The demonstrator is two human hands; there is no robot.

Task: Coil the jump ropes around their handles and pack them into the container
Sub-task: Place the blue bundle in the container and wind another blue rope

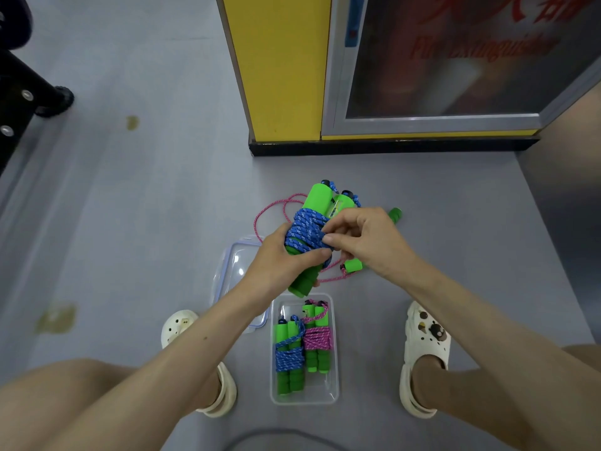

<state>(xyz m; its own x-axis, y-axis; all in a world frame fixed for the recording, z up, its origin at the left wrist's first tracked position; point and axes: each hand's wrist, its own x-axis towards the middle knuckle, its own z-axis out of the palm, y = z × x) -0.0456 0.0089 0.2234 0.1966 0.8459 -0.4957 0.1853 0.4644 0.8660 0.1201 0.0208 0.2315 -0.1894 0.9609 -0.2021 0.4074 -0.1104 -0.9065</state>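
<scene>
The blue jump rope, wound round its green handles, is held over the floor: the left hand clasps the bundle steady while the right hand pinches a strand, seemingly tucking the end. The container waits near, two coiled ropes inside.

Even, soft indoor light, faint shadows, wide-angle bending and blur at edges.

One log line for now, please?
step: coiling blue rope | left hand: grips green handles | right hand: pinches rope | container: two bundles
</scene>
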